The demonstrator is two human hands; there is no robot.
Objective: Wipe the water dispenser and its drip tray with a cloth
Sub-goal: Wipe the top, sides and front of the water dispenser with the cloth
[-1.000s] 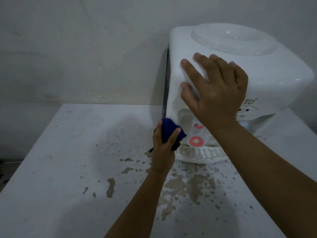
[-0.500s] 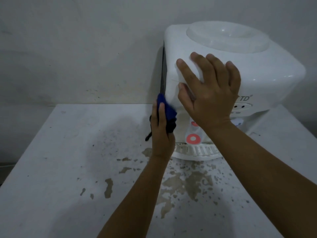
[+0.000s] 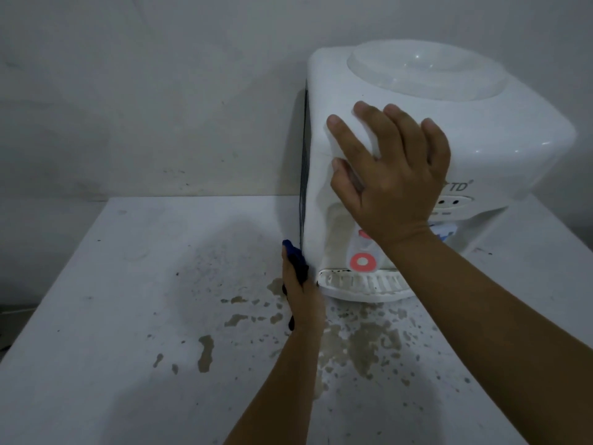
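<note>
The water dispenser [image 3: 481, 139] is found standing on the white worktop [image 3: 112, 300], against the wall, with its drip tray [image 3: 359, 284] projecting at the foot of its front face.

The left hand [image 3: 303, 297] is found clenched around the blue cloth [image 3: 295, 256], which is pressed to the dispenser's left front corner, at the very bottom, level with the drip tray and just beside its left end. Half a second before, the same cloth was held roughly halfway up that corner; a second before, it was low again. An up-and-down stroke along the left edge is therefore judged to be in progress, with the bottom of the pass reached once more.

The right hand [image 3: 391, 175] is laid flat and spread on the upper front of the dispenser, grasping nothing. Its position on the dispenser is unchanged across the interval, and it is judged to serve as a brace against the wiping pressure.

The drip tray is not touched by the cloth at this moment. The red tap lever [image 3: 362, 261] above it is partly hidden by the right wrist. The task is assessed as part-done: the left corner is being covered, while the tray is judged outstanding.
</note>
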